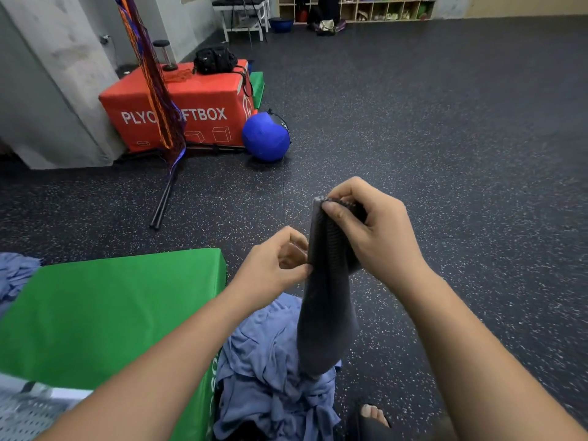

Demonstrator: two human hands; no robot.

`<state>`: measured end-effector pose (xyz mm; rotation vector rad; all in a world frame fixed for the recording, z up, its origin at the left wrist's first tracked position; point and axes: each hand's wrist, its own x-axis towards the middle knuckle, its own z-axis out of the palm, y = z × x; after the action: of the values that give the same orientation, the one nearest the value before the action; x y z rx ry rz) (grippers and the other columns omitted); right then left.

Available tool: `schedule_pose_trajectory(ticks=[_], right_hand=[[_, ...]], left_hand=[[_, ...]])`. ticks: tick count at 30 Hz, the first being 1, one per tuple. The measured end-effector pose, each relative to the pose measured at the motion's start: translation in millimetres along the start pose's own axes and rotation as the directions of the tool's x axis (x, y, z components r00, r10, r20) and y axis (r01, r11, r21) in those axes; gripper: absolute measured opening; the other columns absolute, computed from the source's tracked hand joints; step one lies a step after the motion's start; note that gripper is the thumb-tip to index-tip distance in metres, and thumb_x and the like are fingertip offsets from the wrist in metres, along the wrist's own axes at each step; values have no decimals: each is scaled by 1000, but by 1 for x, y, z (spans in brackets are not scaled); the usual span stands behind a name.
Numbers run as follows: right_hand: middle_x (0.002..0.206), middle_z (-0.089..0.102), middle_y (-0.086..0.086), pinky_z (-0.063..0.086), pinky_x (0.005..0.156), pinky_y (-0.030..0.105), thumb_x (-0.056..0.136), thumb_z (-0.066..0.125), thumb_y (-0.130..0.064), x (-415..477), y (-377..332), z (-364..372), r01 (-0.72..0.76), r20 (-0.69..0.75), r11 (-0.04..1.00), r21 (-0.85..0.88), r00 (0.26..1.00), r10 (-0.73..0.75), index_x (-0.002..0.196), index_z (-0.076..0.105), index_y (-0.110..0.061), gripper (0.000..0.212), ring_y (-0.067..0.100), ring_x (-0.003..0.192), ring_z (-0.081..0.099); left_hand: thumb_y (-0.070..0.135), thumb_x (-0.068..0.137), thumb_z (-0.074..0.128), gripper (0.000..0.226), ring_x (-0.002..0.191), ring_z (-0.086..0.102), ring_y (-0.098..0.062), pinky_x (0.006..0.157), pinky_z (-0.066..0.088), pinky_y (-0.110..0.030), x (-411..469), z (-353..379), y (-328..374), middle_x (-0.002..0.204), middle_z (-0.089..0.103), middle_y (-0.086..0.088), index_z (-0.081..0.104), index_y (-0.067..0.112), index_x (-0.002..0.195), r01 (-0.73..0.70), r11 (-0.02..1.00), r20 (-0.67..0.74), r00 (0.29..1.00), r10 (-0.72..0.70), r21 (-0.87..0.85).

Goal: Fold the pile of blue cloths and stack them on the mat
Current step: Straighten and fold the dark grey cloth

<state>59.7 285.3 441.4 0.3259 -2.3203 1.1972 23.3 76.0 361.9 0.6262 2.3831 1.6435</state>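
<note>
Both the left hand [273, 265] and right hand [372, 230] pinch a dark cloth [327, 307] hanging above the blue pile [267, 370], beside the green mat [111, 313].

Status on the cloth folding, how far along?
Early. Done: no folded cloth shows on the green mat. In hand: the left hand and right hand pinch a dark grey cloth, which hangs over the pile of blue cloths. Left: that pile lies crumpled on the floor beside the mat, nothing in it folded.

A gym is indicated by the speckled rubber floor [445, 122], red plyo box [178, 113], blue ball [265, 136] and cubby shelves [381, 9].
</note>
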Motion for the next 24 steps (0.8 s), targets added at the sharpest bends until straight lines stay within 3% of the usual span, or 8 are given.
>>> schedule_pose_trajectory(ticks=[3, 9, 11, 13, 16, 20, 24], right_hand=[[83, 69, -9, 49, 74, 28, 99, 74, -19, 1, -1, -5, -3, -18, 1000, -4, 1000, 3, 97, 68, -21, 7, 11, 78, 63], [84, 70, -8, 51, 76, 32, 99, 74, -21, -2, 1, -14, -13, -67, 999, -36, 998, 11, 97, 69, -19, 6, 13, 81, 65], [84, 70, -9, 51, 76, 31, 99, 74, -22, -2, 2, -18, -17, -86, 999, -50, 996, 13, 97, 70, -18, 6, 13, 82, 66], [84, 70, -11, 51, 77, 30, 99, 75, -22, -3, 4, -21, -36, -111, 997, -61, 993, 29, 96, 71, -19, 6, 10, 82, 66], [84, 70, -14, 52, 79, 29, 99, 75, -24, -3, 6, -28, -76, -167, 996, -56, 984, 66, 96, 71, -21, 5, 8, 83, 66], [82, 69, -15, 50, 78, 23, 99, 75, -27, -4, 7, -31, -108, -194, 993, -52, 976, 96, 97, 72, -23, 6, 3, 82, 65], [81, 68, -15, 49, 78, 23, 99, 76, -27, -3, 4, -28, -118, -212, 992, -47, 972, 106, 97, 72, -23, 6, 3, 80, 63]], left_hand=[[8, 88, 84, 24, 80, 66, -16, 85, 58, -53, 1, 15, -14, 86, 74, -2, 68, 25, 93, 18, 999, 67, 998, -15, -40], [-2, 88, 75, 25, 72, 55, -7, 73, 48, -25, -1, 35, -44, 76, 65, 11, 65, 21, 87, 127, 990, 103, 986, -134, 66], [10, 83, 73, 13, 68, 51, -6, 70, 45, -30, -3, 35, -54, 72, 61, 11, 66, 19, 87, 152, 976, 121, 978, -172, 157], [23, 75, 69, 14, 68, 53, -6, 71, 49, -35, -5, 31, -63, 73, 65, 7, 68, 19, 88, 159, 951, 129, 972, -198, 267], [22, 75, 69, 9, 68, 54, -7, 77, 54, -40, -8, 18, -72, 77, 69, -1, 63, 20, 82, 182, 900, 85, 969, -233, 395], [21, 79, 68, 11, 65, 52, -6, 74, 53, -41, -11, 5, -79, 77, 67, -1, 60, 23, 87, 190, 914, 3, 979, -205, 358], [13, 94, 72, 31, 71, 64, -12, 76, 54, -36, -14, 13, -68, 84, 70, 3, 48, 32, 99, 118, 951, -26, 993, -115, 286]])
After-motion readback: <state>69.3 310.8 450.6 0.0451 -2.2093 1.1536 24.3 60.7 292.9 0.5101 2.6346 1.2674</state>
